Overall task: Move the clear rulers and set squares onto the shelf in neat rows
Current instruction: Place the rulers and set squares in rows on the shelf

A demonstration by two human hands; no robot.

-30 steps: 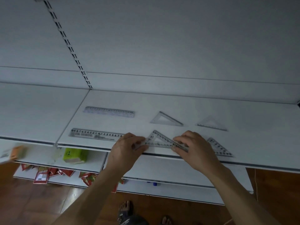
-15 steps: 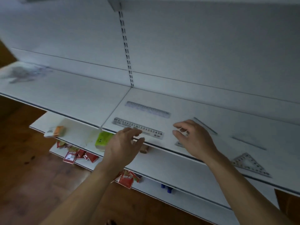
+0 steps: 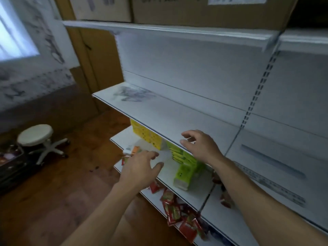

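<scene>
Two clear rulers lie on the white shelf (image 3: 177, 119) at the right: the far ruler (image 3: 271, 159) and the near ruler (image 3: 269, 185), both blurred. The set squares are out of view to the right. My left hand (image 3: 142, 167) hovers empty in front of the lower shelf with its fingers spread. Over the front edge of the white shelf my right hand (image 3: 200, 144) is held open, with nothing in it. Both hands are well to the left of the rulers.
Yellow and green boxes (image 3: 184, 167) and small packs stand on the lower shelf (image 3: 200, 190). Red packets (image 3: 181, 215) fill the shelf below that. Cardboard boxes (image 3: 204, 9) sit on the top shelf. A white stool (image 3: 38, 137) and a dark crate (image 3: 8, 160) stand on the wooden floor at left.
Both hands have let go of the set square and come off the shelf. My view has swung far to the left, so the set squares have left the frame.
</scene>
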